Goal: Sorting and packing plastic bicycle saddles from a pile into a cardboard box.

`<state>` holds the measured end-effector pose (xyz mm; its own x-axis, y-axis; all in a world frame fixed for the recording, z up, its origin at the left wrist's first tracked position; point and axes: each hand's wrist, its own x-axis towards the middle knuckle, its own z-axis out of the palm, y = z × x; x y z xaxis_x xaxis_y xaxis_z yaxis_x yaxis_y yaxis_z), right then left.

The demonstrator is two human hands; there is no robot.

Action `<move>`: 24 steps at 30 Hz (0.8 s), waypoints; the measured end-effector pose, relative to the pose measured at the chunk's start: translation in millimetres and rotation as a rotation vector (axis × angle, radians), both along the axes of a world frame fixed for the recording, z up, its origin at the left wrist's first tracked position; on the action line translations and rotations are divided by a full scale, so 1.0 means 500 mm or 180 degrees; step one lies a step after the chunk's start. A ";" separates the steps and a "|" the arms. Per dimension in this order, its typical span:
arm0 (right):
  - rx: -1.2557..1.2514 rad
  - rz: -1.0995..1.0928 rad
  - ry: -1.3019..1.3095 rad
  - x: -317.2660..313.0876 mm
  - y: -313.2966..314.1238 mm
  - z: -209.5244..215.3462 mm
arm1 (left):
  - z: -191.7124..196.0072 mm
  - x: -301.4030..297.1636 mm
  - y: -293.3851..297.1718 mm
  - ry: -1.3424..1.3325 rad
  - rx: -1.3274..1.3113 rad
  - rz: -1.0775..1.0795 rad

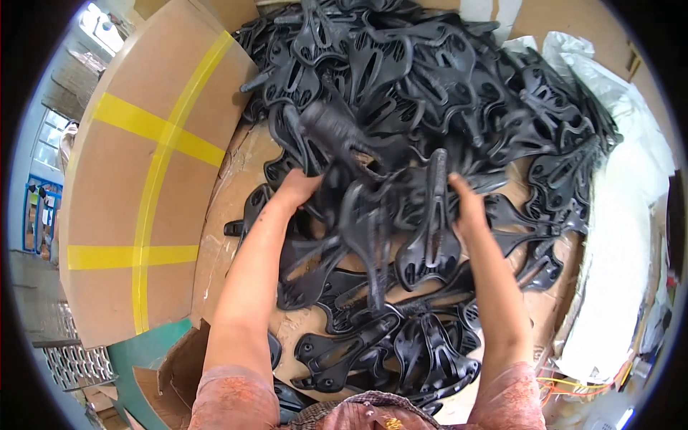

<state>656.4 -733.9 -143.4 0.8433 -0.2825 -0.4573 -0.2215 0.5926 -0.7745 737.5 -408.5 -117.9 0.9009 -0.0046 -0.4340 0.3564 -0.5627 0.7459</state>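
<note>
Between my two hands is a loose bunch of black plastic saddle bases [362,222], long pieces with a narrow nose, a wide end and a middle slot. Some of them are smeared by motion. My left hand [297,188] is closed at the bunch's left side, its fingers partly hidden among the pieces. On the opposite side my right hand [469,204] grips too, thumb toward the bunch and the other fingers mostly hidden. One base [432,236] stands nearly upright beside my right hand, its narrow end up.
A high heap of the same bases [408,64] fills the far side. More bases [387,351] lie near me on the cardboard bottom. A cardboard panel [107,193] with yellow tape rises at left. White plastic sheeting [616,251] covers the right side.
</note>
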 end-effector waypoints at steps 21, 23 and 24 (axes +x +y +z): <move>-0.1716 0.5564 -0.1864 -0.674 0.721 0.046 | 0.078 -1.060 0.649 0.2466 0.1120 -0.0340; -0.1042 0.5194 -0.1705 -0.643 0.668 0.068 | 0.080 -1.122 0.701 0.2858 0.0538 0.1135; -0.0774 0.4855 -0.1556 -0.601 0.627 0.069 | 0.090 -1.126 0.711 0.2497 0.0323 0.1521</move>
<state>356.0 -420.2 -108.7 0.4362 0.8877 -0.1472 -0.1752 -0.0767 -0.9815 174.6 -53.1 -73.0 0.2449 0.3632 -0.8989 0.9500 -0.2752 0.1477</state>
